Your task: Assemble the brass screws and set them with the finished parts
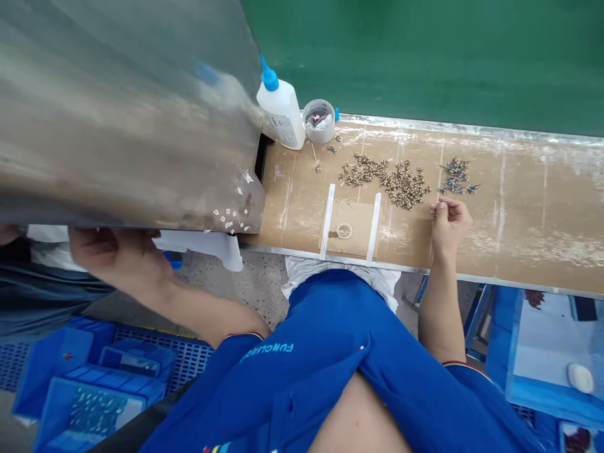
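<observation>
The person's right hand (450,228) rests over the tan cardboard-covered bench top (528,214), its thumb and forefinger pressed together in a small pinch and its other fingers curled; whether anything sits in the pinch is too small to tell. Those fingertips (438,211) lie just beside a loose heap of small brass-coloured metal fittings (391,179), with a smaller heap of blue-and-metal parts (456,176) just above the hand. The work in hand appears to be fine picking from these heaps, and the pinch's position seems to call for only a short, careful reach. The left hand (117,255) is well apart, at the lower edge of a large brushed-metal sheet (127,119); its fingers curl toward that edge, but their grip cannot be told. A square of brown card held by two white tape strips (349,228) lies on the bench below the heaps. Beyond stand a white plastic glue bottle with a blue nozzle (280,107) and a small clear plastic cup of scraps (318,121).
</observation>
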A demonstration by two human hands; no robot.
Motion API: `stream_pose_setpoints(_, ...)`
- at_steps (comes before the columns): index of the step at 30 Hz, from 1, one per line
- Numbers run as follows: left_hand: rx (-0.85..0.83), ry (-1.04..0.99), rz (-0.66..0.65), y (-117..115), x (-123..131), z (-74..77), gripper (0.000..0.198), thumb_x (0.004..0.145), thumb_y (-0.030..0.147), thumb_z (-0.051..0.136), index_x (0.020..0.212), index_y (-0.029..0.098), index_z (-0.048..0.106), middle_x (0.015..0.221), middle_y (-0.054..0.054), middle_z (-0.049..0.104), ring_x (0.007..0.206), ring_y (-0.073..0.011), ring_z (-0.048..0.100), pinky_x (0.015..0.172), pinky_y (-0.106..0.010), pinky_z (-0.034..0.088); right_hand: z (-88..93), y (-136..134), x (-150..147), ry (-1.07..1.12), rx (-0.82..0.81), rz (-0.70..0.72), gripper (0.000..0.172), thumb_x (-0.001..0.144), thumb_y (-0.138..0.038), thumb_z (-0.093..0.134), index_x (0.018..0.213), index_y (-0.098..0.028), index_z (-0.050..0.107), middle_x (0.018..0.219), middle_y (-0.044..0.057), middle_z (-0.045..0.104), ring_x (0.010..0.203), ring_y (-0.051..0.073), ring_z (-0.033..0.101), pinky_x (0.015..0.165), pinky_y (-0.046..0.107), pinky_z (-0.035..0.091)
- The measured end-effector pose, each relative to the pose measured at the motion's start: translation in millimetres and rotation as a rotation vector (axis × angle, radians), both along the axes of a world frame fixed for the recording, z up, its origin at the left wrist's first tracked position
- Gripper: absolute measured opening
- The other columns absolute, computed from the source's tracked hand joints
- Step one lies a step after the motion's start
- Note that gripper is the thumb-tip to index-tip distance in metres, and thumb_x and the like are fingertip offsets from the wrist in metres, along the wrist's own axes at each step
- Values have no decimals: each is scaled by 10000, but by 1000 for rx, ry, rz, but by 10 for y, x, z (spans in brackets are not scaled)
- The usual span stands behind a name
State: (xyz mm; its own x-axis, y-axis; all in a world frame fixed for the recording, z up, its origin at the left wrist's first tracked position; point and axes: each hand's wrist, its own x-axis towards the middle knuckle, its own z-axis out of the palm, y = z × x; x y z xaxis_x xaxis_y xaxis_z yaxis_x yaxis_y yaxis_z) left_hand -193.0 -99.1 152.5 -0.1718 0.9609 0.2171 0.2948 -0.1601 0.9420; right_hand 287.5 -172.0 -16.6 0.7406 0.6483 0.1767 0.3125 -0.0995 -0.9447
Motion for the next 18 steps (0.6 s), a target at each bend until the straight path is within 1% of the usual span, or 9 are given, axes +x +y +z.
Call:
stream_pose_setpoints(1,121,-43,109,-69,-55,-18,75,856,409,767,835,358,717,645,53,615,529,-158,485,479,-320,460,36,-21,-164,-6,-4,70,302,894,-497,686,918,-196,683,767,20,698,683,157,666,665,299,559)
stream_pose_setpoints(3,304,-103,216,-207,-100,-43,183,745,295,841,694,406,704,521,85,564,420,-156,398,371,-314,346,101,-58,-520,29,-38,277,331,908,-529,681,939,-200,709,791,38,723,712,172,690,682,313,575)
stream_pose_setpoints(4,341,-129,159,-258,-76,-57,186,722,298,865,690,403,715,516,93,585,398,-151,406,331,-307,325,125,-73,-695,61,-79,405,343,911,-542,683,960,-205,722,814,46,736,726,180,701,693,323,583)
stream_pose_setpoints(6,313,-175,-118,-296,78,-108,134,741,377,888,757,360,756,574,81,666,400,-132,484,287,-280,363,147,-94,-995,122,-150,640,372,904,-568,694,1011,-214,740,860,60,759,742,195,714,700,341,595)
stream_pose_setpoints(8,232,-238,-406,-250,346,-216,171,759,382,902,835,282,786,645,41,727,453,-98,588,353,-212,466,135,-108,-1204,167,-187,756,389,891,-576,713,1039,-218,746,871,65,767,735,203,712,706,356,602)
stream_pose_setpoints(10,12,-244,-567,-150,661,-393,152,795,305,881,894,227,797,726,-1,763,572,-104,686,499,-195,581,101,-121,-1324,198,-200,751,394,879,-575,730,1038,-216,747,847,64,768,708,204,701,693,362,601)
stream_pose_setpoints(13,-302,-259,-663,9,1064,-736,265,766,343,894,926,158,792,798,-46,774,700,-139,737,668,-256,659,49,-148,-1391,228,-200,661,392,872,-579,736,1009,-212,752,832,67,772,698,209,699,671,363,597)
stream_pose_setpoints(16,-423,-365,-727,108,1285,-1045,353,732,391,904,951,135,796,837,-66,780,741,-148,744,727,-281,663,32,-168,-1401,194,-183,625,359,894,-562,721,978,-216,769,858,73,775,715,208,697,670,358,593)
stream_pose_setpoints(18,-449,-403,-746,142,1349,-1177,360,732,415,896,940,136,801,841,-70,780,735,-146,738,722,-280,654,39,-170,-1396,122,-155,628,309,926,-519,700,963,-223,783,860,68,765,707,195,678,658,344,575)
